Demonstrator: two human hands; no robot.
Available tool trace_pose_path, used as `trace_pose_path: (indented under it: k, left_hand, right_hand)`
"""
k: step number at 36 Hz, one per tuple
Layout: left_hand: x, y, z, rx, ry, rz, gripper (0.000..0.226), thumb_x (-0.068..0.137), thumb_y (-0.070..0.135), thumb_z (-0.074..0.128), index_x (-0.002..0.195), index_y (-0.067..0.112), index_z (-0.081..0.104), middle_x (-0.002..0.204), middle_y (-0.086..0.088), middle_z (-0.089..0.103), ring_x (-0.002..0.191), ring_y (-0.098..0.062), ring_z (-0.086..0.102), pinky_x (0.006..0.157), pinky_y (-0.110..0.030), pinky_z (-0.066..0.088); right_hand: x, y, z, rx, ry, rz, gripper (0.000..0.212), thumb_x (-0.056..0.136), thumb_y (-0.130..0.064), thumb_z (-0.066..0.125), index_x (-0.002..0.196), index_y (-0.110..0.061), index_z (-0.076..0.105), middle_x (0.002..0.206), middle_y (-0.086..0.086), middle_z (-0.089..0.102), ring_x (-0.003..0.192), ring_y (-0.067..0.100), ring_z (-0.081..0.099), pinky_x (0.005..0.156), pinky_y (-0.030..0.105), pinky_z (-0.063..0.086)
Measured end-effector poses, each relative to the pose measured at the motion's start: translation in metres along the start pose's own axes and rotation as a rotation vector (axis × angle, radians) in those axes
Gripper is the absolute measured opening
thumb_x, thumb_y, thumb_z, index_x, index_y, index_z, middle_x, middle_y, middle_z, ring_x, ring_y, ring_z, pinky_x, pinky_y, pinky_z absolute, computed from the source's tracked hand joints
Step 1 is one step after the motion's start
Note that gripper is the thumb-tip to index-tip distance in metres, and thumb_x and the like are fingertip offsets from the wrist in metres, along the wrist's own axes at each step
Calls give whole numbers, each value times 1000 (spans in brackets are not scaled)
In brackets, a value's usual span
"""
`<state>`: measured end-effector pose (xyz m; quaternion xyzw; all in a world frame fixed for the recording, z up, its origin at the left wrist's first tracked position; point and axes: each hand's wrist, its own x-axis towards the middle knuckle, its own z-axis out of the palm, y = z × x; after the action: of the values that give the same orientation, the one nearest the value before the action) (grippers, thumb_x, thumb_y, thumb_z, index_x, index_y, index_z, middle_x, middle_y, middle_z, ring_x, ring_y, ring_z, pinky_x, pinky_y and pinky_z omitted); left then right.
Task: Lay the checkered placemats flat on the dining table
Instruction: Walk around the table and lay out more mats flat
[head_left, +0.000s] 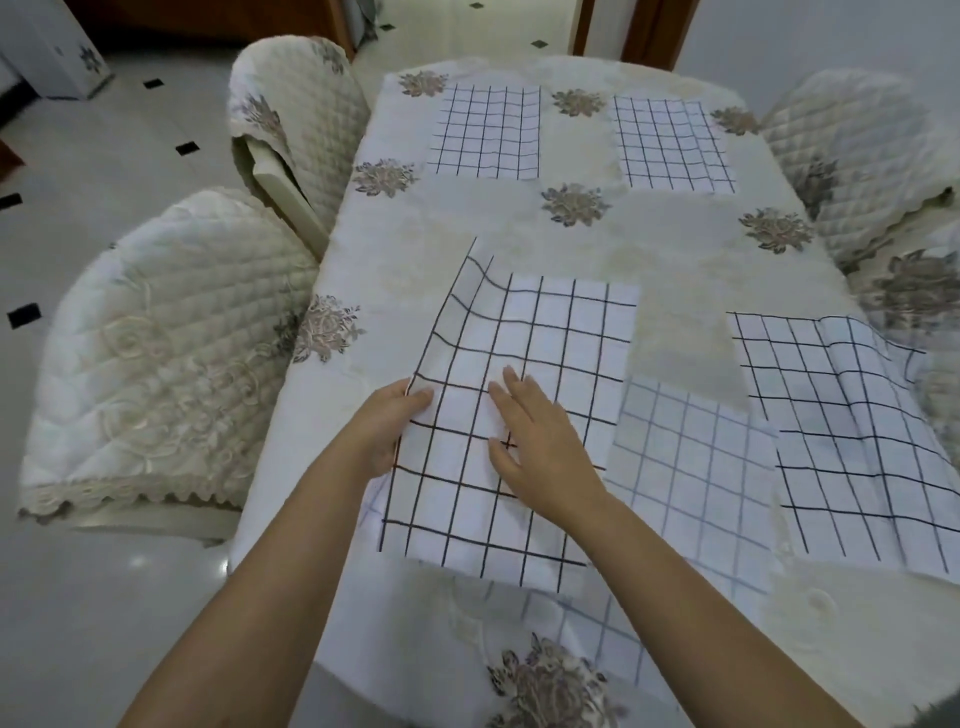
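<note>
Two hands are on the nearest placemat (545, 353) at the near edge of the dining table (675, 260): the left hand (384, 431) pinches its left border, and the right hand (535, 447) rests flat and spread on its middle. A tug from the left could skew it or bunch the paler mat (691, 467) it overlaps. White with a black grid, its far-left corner is lifted; beyond, the far left mat (488, 132) and far right mat (672, 145) lie flat.

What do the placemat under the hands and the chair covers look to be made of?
The placemat looks like thin matte cloth, probably: its far left corner curls up and it ripples. The chair covers look like quilted padded fabric, by their diamond stitching and scalloped lace hem.
</note>
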<state>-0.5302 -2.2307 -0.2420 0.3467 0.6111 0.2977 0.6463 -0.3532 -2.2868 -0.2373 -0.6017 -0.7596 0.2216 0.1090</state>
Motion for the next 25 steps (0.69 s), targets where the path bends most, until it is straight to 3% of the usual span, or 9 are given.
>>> trace_pose_path:
  k: [5,8,10,13,15,17,22,25]
  left_hand:
    - [23,-30,-35,103,66,-145,12,98,19,47,100,14,58,117,-17,63,89,-23,64,78,-37,54]
    - [30,-43,-50,155,91,-219,24,97,25,48,115,12,55,127,-16,56,111,-33,56,97,-52,44]
    - [33,-46,-55,161,109,-236,25,96,27,50,116,13,55,127,-12,56,114,-33,54,100,-52,42]
    - [36,-45,-59,170,114,-197,14,95,22,50,100,11,58,110,-15,63,99,-31,61,92,-44,49]
    - [36,-45,-62,214,114,-148,12,93,15,51,86,8,57,84,-15,60,73,-25,59,66,-26,52]
    - [37,-45,-64,312,111,-117,15,91,8,50,76,10,52,64,-6,47,50,-16,43,42,-17,35]
    - [38,-35,-71,820,77,116,24,91,-1,40,71,12,37,65,1,34,70,-18,37,50,-25,22]
    - [36,-12,-70,1052,49,260,24,86,-10,38,81,8,53,63,1,35,72,-18,41,50,-25,22]
  right_hand:
    - [7,9,42,2,-151,97,59,98,-29,41,149,-17,15,159,4,0,147,22,0,119,43,9]
    - [7,16,57,12,-191,179,59,97,-30,40,149,-18,15,159,4,-1,146,20,0,118,43,8]
    - [6,20,63,17,-199,225,59,97,-31,41,149,-19,15,159,4,-2,146,20,0,118,41,9]
    - [8,25,65,45,-175,259,57,97,-27,43,148,-15,20,159,5,1,146,19,3,118,37,11]
    - [11,25,63,143,-103,298,54,96,-22,47,145,-11,28,158,8,9,145,19,9,117,32,12]
    - [16,25,60,195,-28,340,50,94,-18,50,141,-9,34,154,10,19,143,20,16,114,26,15]
    - [32,20,50,102,-44,300,56,94,-21,50,144,-11,28,154,9,17,143,20,15,115,29,16]
    - [48,5,39,-30,-46,136,63,94,-21,50,148,-13,19,157,8,11,145,21,8,118,35,11]
